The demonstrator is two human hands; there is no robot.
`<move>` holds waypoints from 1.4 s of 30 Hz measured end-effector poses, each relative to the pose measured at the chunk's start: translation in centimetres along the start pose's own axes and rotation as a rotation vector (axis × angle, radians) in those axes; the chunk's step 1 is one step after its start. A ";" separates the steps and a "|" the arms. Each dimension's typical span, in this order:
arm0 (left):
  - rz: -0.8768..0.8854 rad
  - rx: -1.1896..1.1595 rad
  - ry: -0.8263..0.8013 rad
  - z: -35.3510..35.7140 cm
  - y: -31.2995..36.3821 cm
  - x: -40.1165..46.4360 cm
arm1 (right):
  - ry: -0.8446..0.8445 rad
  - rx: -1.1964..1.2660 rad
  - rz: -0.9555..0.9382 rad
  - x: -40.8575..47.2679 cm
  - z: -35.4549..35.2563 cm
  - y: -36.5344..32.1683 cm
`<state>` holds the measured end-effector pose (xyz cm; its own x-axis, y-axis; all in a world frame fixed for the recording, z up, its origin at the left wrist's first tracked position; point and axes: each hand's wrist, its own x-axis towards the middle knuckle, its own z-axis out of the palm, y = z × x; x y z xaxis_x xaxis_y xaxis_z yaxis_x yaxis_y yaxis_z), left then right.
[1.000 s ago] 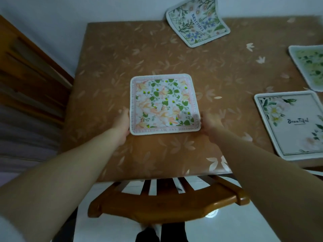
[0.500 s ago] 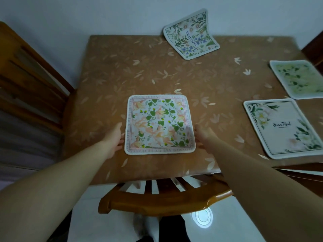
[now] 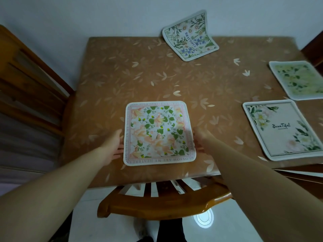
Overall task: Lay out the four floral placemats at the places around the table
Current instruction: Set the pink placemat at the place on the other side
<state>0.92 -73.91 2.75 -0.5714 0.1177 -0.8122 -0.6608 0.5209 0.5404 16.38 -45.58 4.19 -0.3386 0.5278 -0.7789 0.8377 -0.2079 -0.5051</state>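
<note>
A square placemat with peach flowers and green leaves (image 3: 158,132) lies flat near the front edge of the brown table (image 3: 108,84). My left hand (image 3: 114,144) rests at its left edge, fingers spread. My right hand (image 3: 201,138) touches its right edge, fingers loose. A white placemat reading "Beautiful" (image 3: 279,130) lies at the right front. A pale green placemat (image 3: 297,78) lies behind it at the right. A fourth placemat with blue flowers (image 3: 190,36) sits at the far edge, its back half curled up against the wall.
A wooden chair back (image 3: 157,205) stands just under the table's front edge. Another wooden chair (image 3: 26,81) is at the left side. A white wall (image 3: 104,14) runs behind the table. Dark wood (image 3: 314,49) shows at the far right corner.
The peach placemat has slid toward the front edge with both hands on its sides. My left hand's fingers have loosened and spread beside the mat.
</note>
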 end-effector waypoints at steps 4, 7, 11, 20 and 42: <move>-0.053 0.109 -0.034 -0.9 -1.3 -0.7 | -0.045 -0.099 0.067 -1.2 -0.1 1.0; -0.048 0.178 -0.062 -1.0 -1.8 -1.0 | -0.040 -0.139 0.066 -1.7 -0.1 1.5; 0.020 0.156 -0.028 -0.2 -1.1 -1.2 | -0.017 -0.046 0.025 -1.8 0.1 1.3; -0.013 -0.007 -0.056 0.5 -0.4 -1.2 | -0.008 0.048 -0.013 -1.0 0.4 1.4; -0.009 -0.086 -0.054 0.7 -1.3 -0.1 | -0.003 0.055 -0.002 -0.5 -0.2 0.8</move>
<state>2.20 -74.00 1.90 -0.5403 0.1597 -0.8262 -0.7061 0.4480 0.5484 17.32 -45.82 4.28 -0.3416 0.5253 -0.7793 0.8124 -0.2520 -0.5259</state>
